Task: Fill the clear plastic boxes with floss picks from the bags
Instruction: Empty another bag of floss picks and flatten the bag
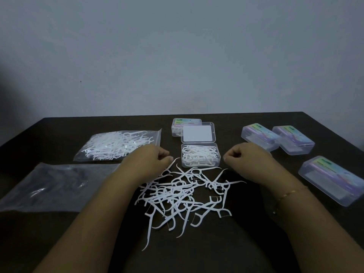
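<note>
An open clear box [200,154] in the middle of the dark table [226,253] holds several white floss picks, and its lid [198,133] is tipped back behind it. A loose pile of floss picks [185,196] lies in front of it, between my forearms. My left hand [155,158] rests just left of the box with fingers curled; one pick's tip lies beside its knuckles, and I see no grip on it. My right hand [243,155] sits just right of the box, fingers curled, nothing visible in them. A clear bag of picks [118,144] lies at the left.
A flat, nearly empty clear bag [53,184] lies at the near left. One closed box with picks [178,125] stands behind the open lid. Three closed labelled boxes [258,134], [293,138], [332,180] sit at the right. A plain wall rises behind the table's far edge.
</note>
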